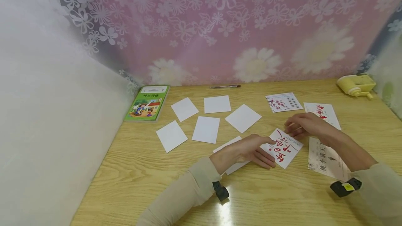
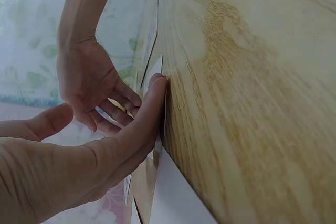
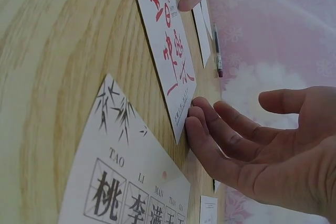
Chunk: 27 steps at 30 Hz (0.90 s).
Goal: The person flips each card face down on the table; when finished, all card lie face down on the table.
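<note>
With left hand and right hand relaxed, grasping nothing, you are flanking a red-lettered card, ideally guiding it lightly by its edges.

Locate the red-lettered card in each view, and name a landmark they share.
Head: the red-lettered card lies right of centre, between the left hand and right hand.
Left wrist: cannot be picked out; no red lettering shows.
Right wrist: upper middle, slanting, cut by the top edge.
Shared landmark: the right hand.
</note>
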Available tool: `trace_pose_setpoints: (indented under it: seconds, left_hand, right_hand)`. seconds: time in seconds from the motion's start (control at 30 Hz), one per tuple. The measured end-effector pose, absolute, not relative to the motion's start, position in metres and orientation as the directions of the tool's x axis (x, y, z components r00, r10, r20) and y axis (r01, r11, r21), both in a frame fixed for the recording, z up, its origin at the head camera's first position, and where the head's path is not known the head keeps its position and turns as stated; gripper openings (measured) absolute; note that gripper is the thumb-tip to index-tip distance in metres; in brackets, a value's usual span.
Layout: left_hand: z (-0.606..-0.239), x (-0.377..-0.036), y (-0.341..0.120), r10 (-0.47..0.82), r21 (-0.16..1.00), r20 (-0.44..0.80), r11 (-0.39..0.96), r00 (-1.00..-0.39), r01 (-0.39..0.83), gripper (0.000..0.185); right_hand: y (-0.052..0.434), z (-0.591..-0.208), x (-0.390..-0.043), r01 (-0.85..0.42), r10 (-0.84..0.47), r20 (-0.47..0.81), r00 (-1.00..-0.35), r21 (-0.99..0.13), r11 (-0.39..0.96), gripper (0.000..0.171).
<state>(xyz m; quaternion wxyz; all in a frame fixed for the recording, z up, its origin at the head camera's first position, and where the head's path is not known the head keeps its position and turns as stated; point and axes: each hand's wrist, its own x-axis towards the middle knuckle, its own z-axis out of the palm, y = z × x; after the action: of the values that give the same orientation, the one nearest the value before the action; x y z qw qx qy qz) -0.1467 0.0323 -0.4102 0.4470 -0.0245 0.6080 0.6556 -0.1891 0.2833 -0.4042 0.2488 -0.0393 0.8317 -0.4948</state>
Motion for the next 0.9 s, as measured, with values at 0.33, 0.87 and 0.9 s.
trace_pose_setpoints:
  seconds: [0.33, 0.87, 0.9]
  left_hand:
    - [-0.412, -0.143, 0.034, 0.532, 0.798, -0.562, 0.146, -0.634, -0.585, 0.025]
    - [-0.409, -0.135, 0.039, 0.529, 0.831, -0.525, 0.146, -0.667, -0.537, 0.021]
    - [-0.409, -0.135, 0.038, 0.533, 0.832, -0.522, 0.145, -0.666, -0.536, 0.022]
  right_hand:
    - [0.283, -0.400, -0.185, 0.107, -0.322, -0.329, -0.887, -0.827, 0.551, 0.053]
    - [0.277, -0.406, -0.185, 0.111, -0.306, -0.320, -0.897, -0.832, 0.543, 0.041]
    - [0.277, -0.407, -0.185, 0.097, -0.313, -0.315, -0.896, -0.827, 0.554, 0.042]
